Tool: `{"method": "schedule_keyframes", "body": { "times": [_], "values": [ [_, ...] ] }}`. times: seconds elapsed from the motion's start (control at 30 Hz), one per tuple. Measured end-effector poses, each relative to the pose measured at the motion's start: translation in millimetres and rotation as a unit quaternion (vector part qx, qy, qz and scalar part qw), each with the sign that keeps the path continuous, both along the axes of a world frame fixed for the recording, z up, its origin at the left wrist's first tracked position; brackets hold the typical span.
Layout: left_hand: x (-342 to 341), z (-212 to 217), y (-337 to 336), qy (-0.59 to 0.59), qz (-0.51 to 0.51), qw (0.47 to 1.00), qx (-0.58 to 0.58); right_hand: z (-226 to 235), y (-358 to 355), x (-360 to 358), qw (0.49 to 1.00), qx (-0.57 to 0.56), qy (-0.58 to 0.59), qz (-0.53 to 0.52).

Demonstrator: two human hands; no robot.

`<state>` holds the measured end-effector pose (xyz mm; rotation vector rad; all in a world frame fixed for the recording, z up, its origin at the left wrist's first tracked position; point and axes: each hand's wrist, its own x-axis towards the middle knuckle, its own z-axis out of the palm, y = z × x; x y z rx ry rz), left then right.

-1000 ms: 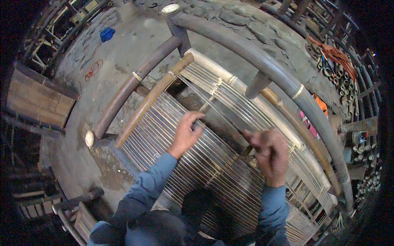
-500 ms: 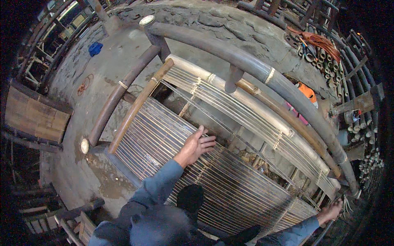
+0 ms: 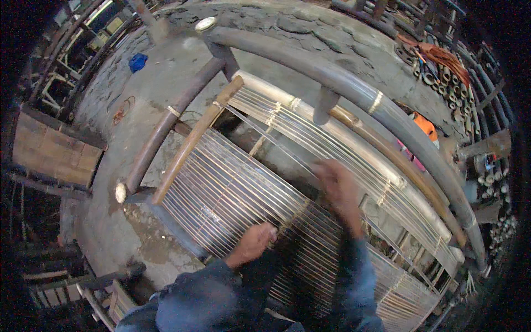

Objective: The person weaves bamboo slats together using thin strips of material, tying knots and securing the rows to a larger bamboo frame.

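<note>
A wide mat of thin pale slats (image 3: 221, 193) is stretched over a frame of thick poles in front of me. My left hand (image 3: 253, 243) lies on the near part of the mat with its fingers curled into the slats. My right hand (image 3: 338, 191) hovers over the middle of the mat, palm down and blurred by motion; whether it holds anything is hidden by the blur. Both blue sleeves enter from the lower edge. A brown pole (image 3: 193, 138) runs along the mat's left side and a pale roller (image 3: 332, 124) along its far side.
A thick grey curved beam (image 3: 359, 91) arches over the far side of the frame. Beyond it is a stone wall (image 3: 310, 25). Stacked tubes (image 3: 456, 83) and an orange object (image 3: 427, 125) sit at the right, a wooden bench (image 3: 52, 152) at the left, a blue object (image 3: 137, 61) on the floor.
My right hand swung out to the lower right, then came back over the middle of the mat. My left hand slid down toward me along the slats.
</note>
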<state>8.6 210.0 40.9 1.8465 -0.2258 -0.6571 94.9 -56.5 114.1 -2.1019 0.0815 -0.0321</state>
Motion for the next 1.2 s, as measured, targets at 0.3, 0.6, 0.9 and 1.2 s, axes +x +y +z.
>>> {"method": "schedule_keyframes", "body": {
  "times": [0.3, 0.6, 0.9, 1.2],
  "values": [
    [43.5, 58.3, -2.7, -0.08, -0.241, 0.956, 0.144, -168.7, 135.7, 122.6, 0.99, 0.056, 0.114, 0.068],
    [222.1, -1.6, 78.0, -0.202, 0.168, 0.959, 0.109, -165.4, 123.9, 128.1, 0.989, 0.088, 0.023, 0.119],
    [215.5, -30.1, 68.4, -0.192, 0.256, 0.943, 0.09, -116.8, 101.6, 86.8, 0.993, -0.015, -0.027, 0.118],
    [157.9, -42.9, 65.0, 0.01, 0.258, 0.964, -0.056, -157.3, 109.7, 89.8, 0.973, 0.204, 0.044, 0.095]
  ]
}}
